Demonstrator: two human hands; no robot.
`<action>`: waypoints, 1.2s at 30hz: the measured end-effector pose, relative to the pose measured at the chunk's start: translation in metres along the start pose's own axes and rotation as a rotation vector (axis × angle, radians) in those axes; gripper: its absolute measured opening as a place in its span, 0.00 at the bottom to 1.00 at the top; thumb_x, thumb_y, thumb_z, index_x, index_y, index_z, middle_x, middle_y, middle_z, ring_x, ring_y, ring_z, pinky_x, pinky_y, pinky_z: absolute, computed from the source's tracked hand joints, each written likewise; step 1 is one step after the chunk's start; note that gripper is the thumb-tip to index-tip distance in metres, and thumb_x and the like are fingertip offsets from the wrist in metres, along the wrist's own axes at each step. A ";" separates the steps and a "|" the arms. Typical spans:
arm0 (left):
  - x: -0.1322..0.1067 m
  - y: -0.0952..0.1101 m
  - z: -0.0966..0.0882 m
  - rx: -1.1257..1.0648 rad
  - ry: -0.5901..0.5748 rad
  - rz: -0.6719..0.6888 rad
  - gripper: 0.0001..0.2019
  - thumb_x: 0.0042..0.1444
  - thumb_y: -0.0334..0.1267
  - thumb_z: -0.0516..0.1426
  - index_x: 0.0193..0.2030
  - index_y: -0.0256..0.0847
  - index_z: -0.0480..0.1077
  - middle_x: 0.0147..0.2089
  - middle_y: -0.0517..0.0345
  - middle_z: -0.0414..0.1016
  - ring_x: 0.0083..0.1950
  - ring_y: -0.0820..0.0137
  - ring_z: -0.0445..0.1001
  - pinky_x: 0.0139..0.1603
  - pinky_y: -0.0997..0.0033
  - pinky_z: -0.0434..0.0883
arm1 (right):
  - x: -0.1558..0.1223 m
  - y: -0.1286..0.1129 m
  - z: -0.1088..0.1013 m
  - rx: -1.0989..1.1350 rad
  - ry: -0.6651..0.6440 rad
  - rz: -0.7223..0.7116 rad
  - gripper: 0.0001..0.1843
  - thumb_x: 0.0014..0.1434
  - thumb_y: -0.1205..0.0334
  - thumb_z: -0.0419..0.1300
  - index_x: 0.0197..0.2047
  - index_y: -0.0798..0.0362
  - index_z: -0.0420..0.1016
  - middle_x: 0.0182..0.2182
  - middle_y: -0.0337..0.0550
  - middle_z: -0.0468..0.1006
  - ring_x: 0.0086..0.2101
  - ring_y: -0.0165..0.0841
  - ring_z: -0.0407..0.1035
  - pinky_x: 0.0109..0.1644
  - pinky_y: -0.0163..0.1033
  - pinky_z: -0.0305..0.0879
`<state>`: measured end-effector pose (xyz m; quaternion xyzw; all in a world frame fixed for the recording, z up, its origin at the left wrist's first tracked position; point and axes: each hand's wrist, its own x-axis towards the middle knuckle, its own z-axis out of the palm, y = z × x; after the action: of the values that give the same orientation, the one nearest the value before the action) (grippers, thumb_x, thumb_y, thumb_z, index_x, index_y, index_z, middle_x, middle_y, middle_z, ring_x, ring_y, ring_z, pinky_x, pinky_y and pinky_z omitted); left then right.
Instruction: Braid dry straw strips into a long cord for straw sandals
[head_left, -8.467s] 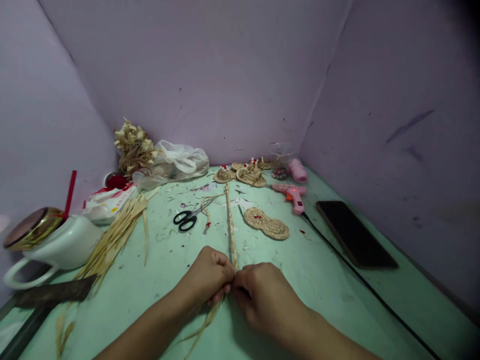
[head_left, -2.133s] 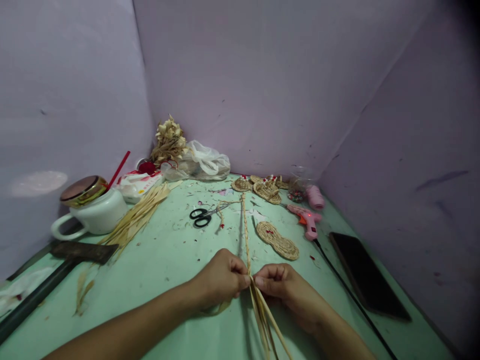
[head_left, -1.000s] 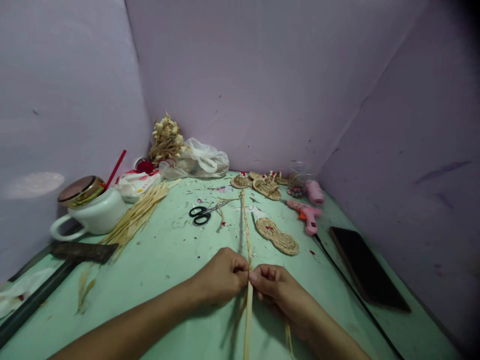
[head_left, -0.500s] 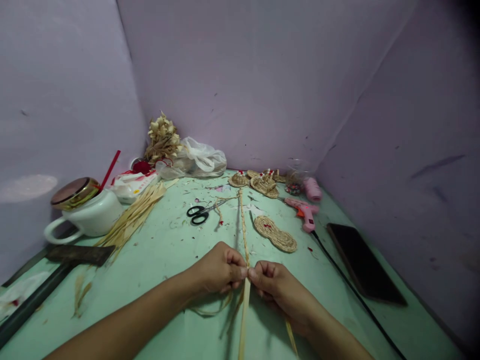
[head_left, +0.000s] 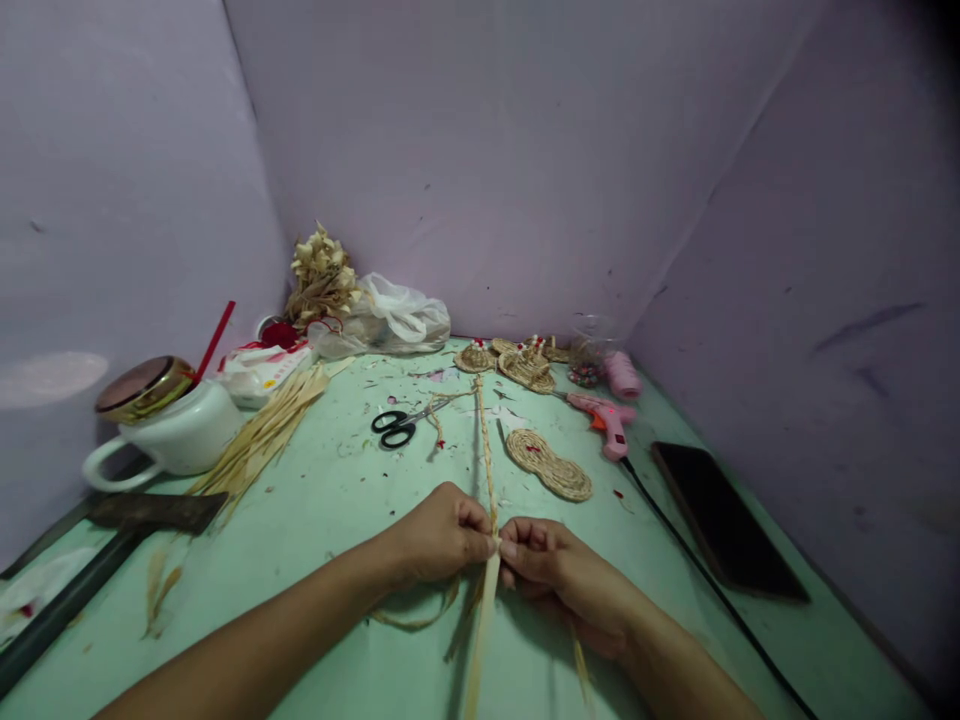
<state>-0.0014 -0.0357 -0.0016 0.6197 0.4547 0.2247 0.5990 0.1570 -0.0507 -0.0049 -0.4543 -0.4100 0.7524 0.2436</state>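
A thin braid of dried straw-like fibre (head_left: 486, 450) runs from the far part of the table towards me. My left hand (head_left: 448, 535) pinches its near end between thumb and fingers. Right beside it, my right hand (head_left: 546, 560) is closed on the same spot, thumb tip almost touching the left thumb. Loose fibre strips (head_left: 484, 630) hang from the pinch towards me, and another trails under my right hand. Past my hands lie black-handled scissors (head_left: 395, 428) and a woven figure-eight piece (head_left: 547, 465) with a small red bow.
A pink glue gun (head_left: 609, 420), its cord and a dark phone (head_left: 727, 520) lie on the right. At left are a hammer-like tool (head_left: 157, 510), a white mug (head_left: 184, 435) and dried strips (head_left: 270, 425). Woven pieces (head_left: 525, 368) and a plastic bag (head_left: 401, 315) sit at the back.
Both hands stay at the braid's near end with slight finger shifts. The loose strip below has swung a little to the left. The view has shifted slightly.
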 end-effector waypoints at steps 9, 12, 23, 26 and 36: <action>0.000 0.008 -0.003 0.110 -0.009 0.014 0.08 0.40 0.36 0.53 0.16 0.35 0.60 0.15 0.66 0.48 0.19 0.81 0.46 0.19 0.76 0.45 | 0.003 0.000 0.001 0.004 0.043 -0.061 0.16 0.42 0.55 0.62 0.21 0.56 0.60 0.13 0.32 0.64 0.11 0.16 0.40 0.14 0.29 0.29; -0.001 0.008 -0.002 0.191 0.027 0.023 0.07 0.40 0.36 0.52 0.16 0.35 0.61 0.15 0.66 0.49 0.19 0.80 0.47 0.18 0.76 0.45 | 0.004 0.002 0.001 0.011 0.041 -0.069 0.17 0.41 0.55 0.63 0.21 0.56 0.60 0.13 0.33 0.66 0.11 0.16 0.40 0.14 0.29 0.30; -0.010 0.014 0.003 0.536 0.134 0.009 0.08 0.40 0.34 0.50 0.18 0.34 0.67 0.16 0.63 0.55 0.20 0.78 0.52 0.19 0.77 0.48 | 0.003 0.000 0.003 -0.008 0.055 -0.063 0.11 0.43 0.63 0.60 0.21 0.56 0.60 0.12 0.32 0.65 0.12 0.17 0.42 0.15 0.29 0.31; -0.017 0.020 0.004 0.624 0.137 -0.099 0.08 0.39 0.34 0.51 0.18 0.35 0.68 0.15 0.62 0.55 0.19 0.77 0.52 0.19 0.76 0.49 | 0.003 0.002 0.008 -0.070 0.123 -0.096 0.09 0.43 0.66 0.59 0.20 0.57 0.61 0.12 0.33 0.65 0.12 0.17 0.44 0.16 0.29 0.34; -0.046 0.029 0.051 1.013 0.175 -0.066 0.15 0.42 0.28 0.50 0.37 0.31 0.70 0.29 0.43 0.72 0.31 0.62 0.70 0.32 0.66 0.63 | 0.005 0.011 0.015 -0.037 0.178 -0.186 0.15 0.39 0.58 0.65 0.19 0.58 0.63 0.11 0.30 0.57 0.15 0.19 0.46 0.19 0.29 0.38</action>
<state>0.0262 -0.0977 0.0289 0.7963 0.5742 0.0083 0.1902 0.1418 -0.0591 -0.0126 -0.4840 -0.4408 0.6756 0.3392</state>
